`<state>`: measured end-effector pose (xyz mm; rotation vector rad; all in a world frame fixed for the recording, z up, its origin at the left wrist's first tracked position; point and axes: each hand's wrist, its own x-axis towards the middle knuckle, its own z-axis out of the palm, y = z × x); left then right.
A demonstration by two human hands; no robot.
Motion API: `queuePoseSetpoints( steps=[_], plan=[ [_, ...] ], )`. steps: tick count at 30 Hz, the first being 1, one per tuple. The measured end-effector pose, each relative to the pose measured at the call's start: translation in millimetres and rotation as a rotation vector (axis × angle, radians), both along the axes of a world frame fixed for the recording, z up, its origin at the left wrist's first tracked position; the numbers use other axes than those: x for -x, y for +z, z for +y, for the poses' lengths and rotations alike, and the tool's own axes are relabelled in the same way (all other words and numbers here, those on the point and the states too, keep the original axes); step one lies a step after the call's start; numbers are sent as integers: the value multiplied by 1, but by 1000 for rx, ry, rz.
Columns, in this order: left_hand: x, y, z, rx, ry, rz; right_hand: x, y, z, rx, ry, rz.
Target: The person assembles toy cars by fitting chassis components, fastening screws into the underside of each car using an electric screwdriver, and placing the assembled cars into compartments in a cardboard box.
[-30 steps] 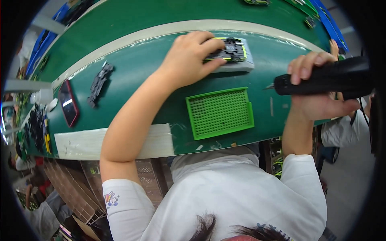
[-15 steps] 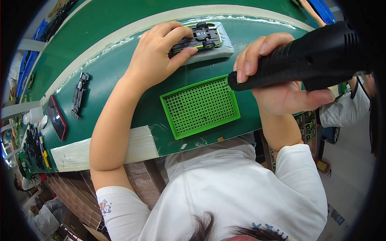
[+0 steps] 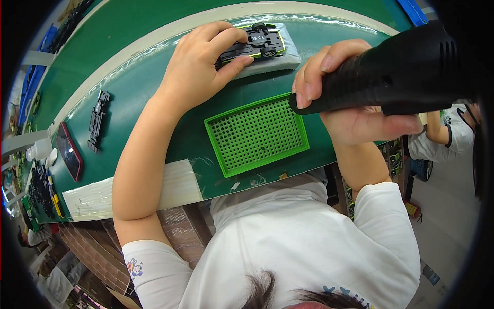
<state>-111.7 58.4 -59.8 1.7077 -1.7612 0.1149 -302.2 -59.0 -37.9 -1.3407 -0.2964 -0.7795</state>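
Right now my left hand (image 3: 198, 67) is pressing down on the toy car chassis (image 3: 254, 44), fingers spread and curled over its near-left end, thumb pinching the near edge, so the little black and lime-green body is being pinned upside down, wheels up, on the grey foam pad (image 3: 280, 59) at the far side of the green mat (image 3: 139, 92). My right hand (image 3: 350, 103) is wrapping tightly around the black electric screwdriver (image 3: 396, 77), all fingers closed on its barrel, and I am holding it just right of the chassis, its nose pointing left over the far right corner of the green perforated tray (image 3: 257, 135). I cannot see the bit itself, since my fingers are covering the tip.

Further out, a second black chassis (image 3: 96, 121) is lying on the left of the mat, with a red-edged phone (image 3: 69, 152) beyond it, and a strip of pale tape (image 3: 134, 188) is running along the near edge.

I am thinking the risk is in the pad: it is soft, and my grip is covering only one end, so pushing the driver down off-centre could be tipping the chassis or letting it skid right. Coming in at a slant, the bit could also be slipping off and scoring the plastic or catching my left fingertips.
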Motion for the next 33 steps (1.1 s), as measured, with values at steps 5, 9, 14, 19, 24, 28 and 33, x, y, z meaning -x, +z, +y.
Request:
queuePoseSetpoints(
  steps=[5, 9, 14, 19, 24, 28, 33],
  plan=[
    [0, -1, 1, -13, 2, -7, 5, 7, 2, 20, -87, 71],
    [-1, 2, 2, 239, 50, 106, 6, 7, 4, 8, -126, 84],
    [-9, 23, 22, 340, 39, 761, 7, 7, 7, -22, -136, 78],
    [-9, 22, 28, 321, 162, 390, 7, 9, 4, 29, -134, 94],
    [-15, -11, 40, 253, 225, 481, 5, 13, -1, 26, -120, 52],
    [-18, -18, 47, 208, 224, 454, -5, 22, -7, 14, -47, -3],
    [-10, -18, 40, 83, 172, 445, -37, 65, -25, 115, 168, -6]
  ],
)
